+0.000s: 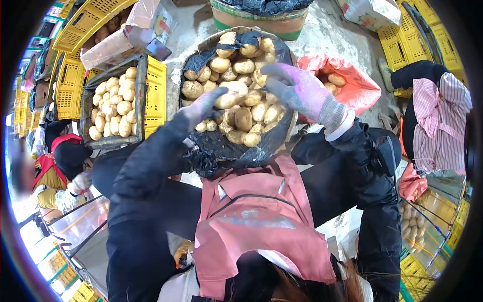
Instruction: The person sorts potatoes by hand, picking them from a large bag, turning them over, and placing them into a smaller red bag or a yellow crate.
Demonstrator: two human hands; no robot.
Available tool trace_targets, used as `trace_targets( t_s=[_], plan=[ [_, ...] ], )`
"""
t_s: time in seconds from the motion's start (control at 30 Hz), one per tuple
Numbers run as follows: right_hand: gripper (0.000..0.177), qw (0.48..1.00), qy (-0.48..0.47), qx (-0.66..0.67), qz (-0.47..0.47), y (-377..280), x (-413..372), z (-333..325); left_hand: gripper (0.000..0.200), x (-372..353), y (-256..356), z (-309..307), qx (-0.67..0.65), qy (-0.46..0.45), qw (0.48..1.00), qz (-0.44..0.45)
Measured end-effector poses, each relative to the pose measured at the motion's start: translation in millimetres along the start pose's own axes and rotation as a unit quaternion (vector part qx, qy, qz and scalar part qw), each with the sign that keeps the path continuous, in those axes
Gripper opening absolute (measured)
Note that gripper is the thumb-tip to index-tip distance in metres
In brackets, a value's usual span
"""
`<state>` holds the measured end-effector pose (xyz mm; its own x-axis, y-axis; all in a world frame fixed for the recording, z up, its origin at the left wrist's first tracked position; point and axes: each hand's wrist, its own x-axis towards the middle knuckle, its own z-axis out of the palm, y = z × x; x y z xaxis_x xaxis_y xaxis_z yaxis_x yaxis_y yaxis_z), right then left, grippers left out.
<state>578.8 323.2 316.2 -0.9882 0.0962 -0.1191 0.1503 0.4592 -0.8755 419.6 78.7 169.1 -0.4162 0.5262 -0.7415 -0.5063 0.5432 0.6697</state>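
In front of me stands a round container lined with black plastic (pixel 211 151), heaped with potatoes (pixel 243 119). My left hand (pixel 204 106), in a grey and purple glove, is closed on a large pale potato (pixel 231 94) above the left part of the heap. My right hand (pixel 302 93), gloved the same way, hovers over the right side of the heap. Its thumb and fingers are apart and curved, with nothing visible between them. Right of the container, a red sack (pixel 359 90) lies with its mouth open and a few potatoes inside.
A black-lined yellow crate (pixel 155 95) full of potatoes stands at my left, with a phone (pixel 158 49) near its far corner. Another lined tub (pixel 261 22) is straight ahead. Yellow crates (pixel 407 43) stack at the far right. People sit on both sides, one in a striped garment (pixel 448 131).
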Motion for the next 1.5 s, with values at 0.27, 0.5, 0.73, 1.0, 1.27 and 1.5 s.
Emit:
trace_targets(
  t_s=[0.27, 0.5, 0.73, 1.0, 1.27, 1.5],
  plan=[
    [0.056, 0.928, -0.126, 0.321, 0.138, -10.3, -14.0, 52.5, 0.065, -157.0, 40.1, 18.0, -0.067, -0.170, 0.972, 0.145],
    [0.047, 0.855, -0.102, 0.479, 0.170, -17.4, -34.1, 80.7, 0.062, -147.5, 15.7, 11.4, 0.021, 0.045, 0.983, 0.176],
    [0.065, 0.989, 0.029, 0.140, -0.021, -26.2, -29.5, 96.0, 0.057, -135.7, -3.0, 9.2, -0.209, -0.142, 0.967, 0.038],
    [0.068, 0.913, -0.038, 0.395, 0.091, -20.6, -12.4, 90.3, 0.088, -157.5, 18.3, 6.7, 0.091, 0.021, 0.923, 0.374],
    [0.061, 0.934, -0.039, 0.353, 0.028, -18.6, -14.5, 95.3, 0.077, -161.9, 12.4, 11.4, -0.094, -0.039, 0.970, 0.220],
    [0.050, 0.906, -0.028, 0.390, 0.164, -11.0, -7.2, 84.9, 0.061, -127.6, 25.1, -59.4, -0.443, -0.026, 0.867, 0.227]
  ],
)
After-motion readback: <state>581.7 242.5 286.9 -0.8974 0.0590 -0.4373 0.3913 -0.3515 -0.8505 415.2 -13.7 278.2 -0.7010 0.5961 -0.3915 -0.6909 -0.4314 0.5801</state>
